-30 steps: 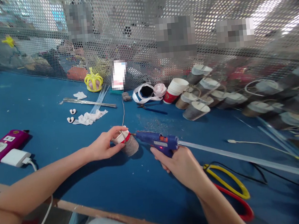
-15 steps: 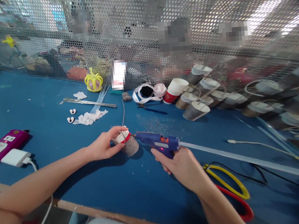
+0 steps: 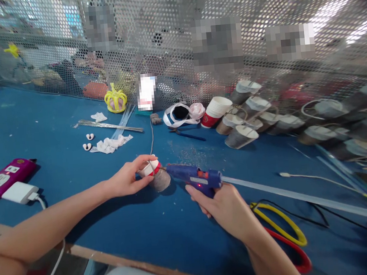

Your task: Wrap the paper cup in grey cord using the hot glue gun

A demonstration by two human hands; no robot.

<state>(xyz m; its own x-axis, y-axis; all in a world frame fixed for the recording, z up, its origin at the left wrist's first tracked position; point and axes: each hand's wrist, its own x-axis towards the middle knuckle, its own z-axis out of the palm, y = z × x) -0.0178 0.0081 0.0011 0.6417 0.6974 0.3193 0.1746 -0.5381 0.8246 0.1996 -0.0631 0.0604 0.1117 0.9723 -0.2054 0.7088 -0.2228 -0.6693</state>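
Note:
My left hand (image 3: 136, 175) grips a small paper cup (image 3: 160, 181) lying tilted on the blue table, its outside partly wrapped in grey-brown cord. A red and white band of the cup shows by my fingers. From the cup a grey cord (image 3: 152, 138) runs back to a small ball of yarn (image 3: 155, 119). In my right hand (image 3: 223, 202) is a blue hot glue gun (image 3: 193, 176), with a small red light lit. Its nozzle is at the cup's side; whether it touches I cannot tell. A long clear glue stick (image 3: 272, 192) sticks out behind it.
Wrapped cups (image 3: 241, 136) and a stack of paper cups (image 3: 217, 110) stand along the mesh screen. Pliers (image 3: 188, 134), metal rods (image 3: 112, 125) and a yellow basket-like ornament (image 3: 116, 99) lie behind my hands. Yellow and red handles (image 3: 282, 223) are beside my right forearm; a purple power bank (image 3: 8, 176) lies left.
The glue gun has shifted very slightly along the cup. My left hand keeps its grip on the cup, nearly still.

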